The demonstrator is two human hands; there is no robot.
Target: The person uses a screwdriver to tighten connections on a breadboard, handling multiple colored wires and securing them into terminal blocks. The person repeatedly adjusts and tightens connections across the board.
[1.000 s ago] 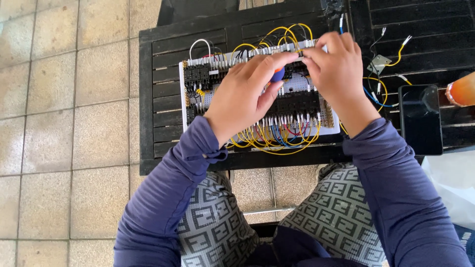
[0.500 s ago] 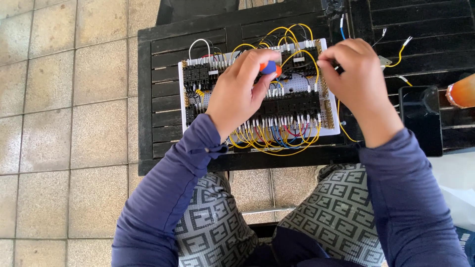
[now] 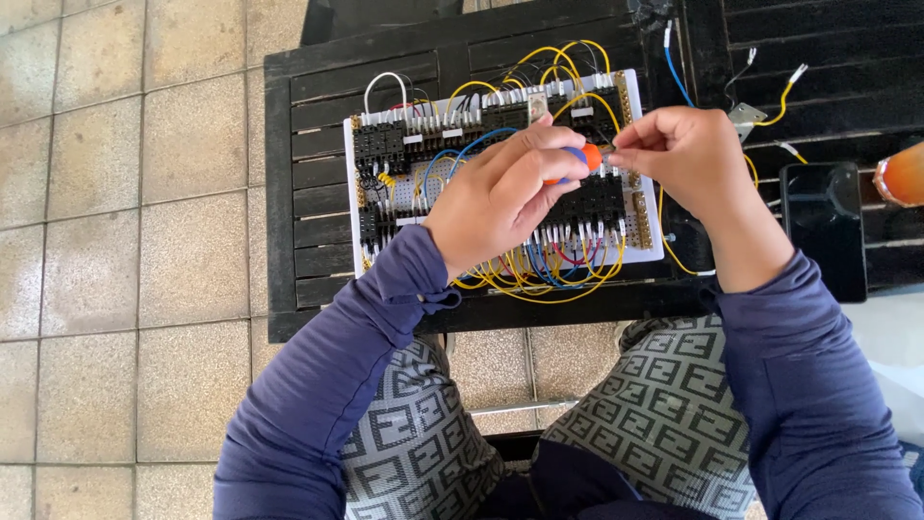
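The left hand (image 3: 500, 197) is closed around a small screwdriver with an orange and blue handle (image 3: 582, 157), while the right hand (image 3: 688, 159) pinches something thin just beside the handle; what it holds is too small to tell. Both hover over the white wiring board (image 3: 385, 207), which lies mid-surface (image 3: 308, 77), toward the near edge. The tool's tip could slip and snag the crowded yellow wires (image 3: 539, 289), since the grips meet above dense terminals.

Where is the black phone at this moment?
In the head view, the black phone lies flat on the dark slatted table, at the right, just beyond the right hand and the white wiring board.
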